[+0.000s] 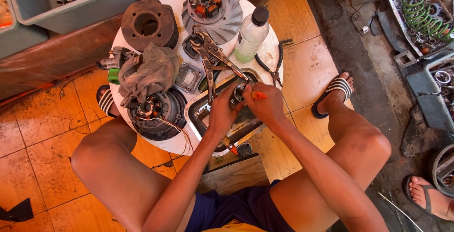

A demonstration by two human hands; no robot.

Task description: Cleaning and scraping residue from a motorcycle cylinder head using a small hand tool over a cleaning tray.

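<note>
Hands meet over the dented metal tray [198, 113] at the round white counter's [265, 52] 5 o'clock edge: left hand [222, 111] clasps a small dark metal part [236, 97], right hand [265, 104] grips an orange-handled tool [257, 95] against it, calling for steady pressure.

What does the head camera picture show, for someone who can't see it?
A seated person's left hand and right hand work on a small metal part over a metal tray on a round white table crowded with engine parts, a rag and a bottle.
</note>
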